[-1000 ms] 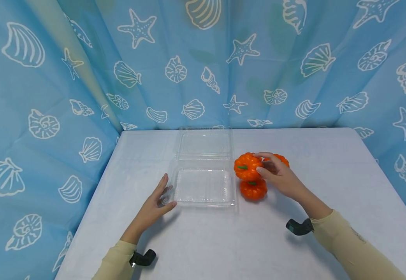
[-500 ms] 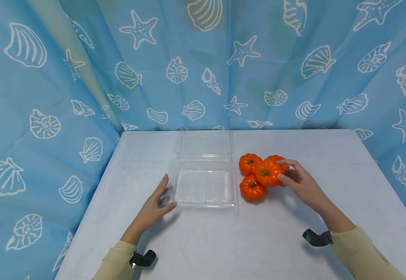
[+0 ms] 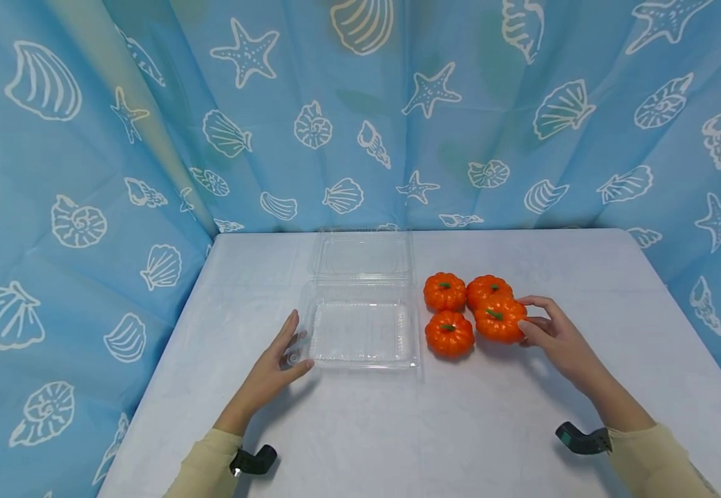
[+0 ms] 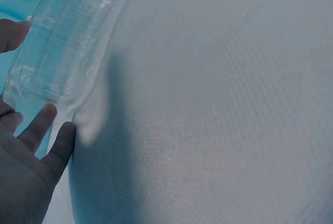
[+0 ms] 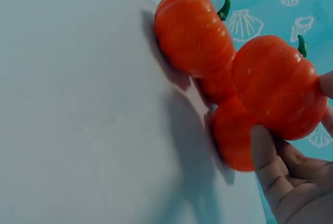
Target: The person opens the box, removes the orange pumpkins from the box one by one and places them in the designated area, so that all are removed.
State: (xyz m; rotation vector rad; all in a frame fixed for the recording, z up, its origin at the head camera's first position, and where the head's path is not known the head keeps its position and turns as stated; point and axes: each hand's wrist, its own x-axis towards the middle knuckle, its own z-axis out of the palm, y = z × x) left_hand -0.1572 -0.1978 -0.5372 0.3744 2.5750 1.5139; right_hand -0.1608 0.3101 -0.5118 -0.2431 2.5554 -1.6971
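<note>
My right hand (image 3: 556, 339) grips a small orange toy pumpkin (image 3: 500, 318) with a green stem, thumb on the near side and fingers behind. In the right wrist view this pumpkin (image 5: 278, 86) is raised off the table, its shadow falling on the cloth. Just left of it sit three similar pumpkins: one at the front (image 3: 450, 335), one behind it (image 3: 444, 291) and one at the back right (image 3: 487, 289), partly covered. My left hand (image 3: 271, 370) rests with spread, relaxed fingers at the left edge of a clear plastic clamshell container (image 3: 360, 332), which lies unfolded.
The container's lid (image 3: 363, 254) lies flat toward the back of the white-covered table (image 3: 360, 443). A blue curtain (image 3: 360, 117) with shell prints hangs behind and along the sides. A black wrist camera (image 3: 582, 440) sits on my right wrist, another (image 3: 253, 459) on my left.
My right hand has carried its pumpkin rightward and toward me, from over the back left pumpkin past the middle of the group, uncovering that one. My left hand and the container have stayed put.
</note>
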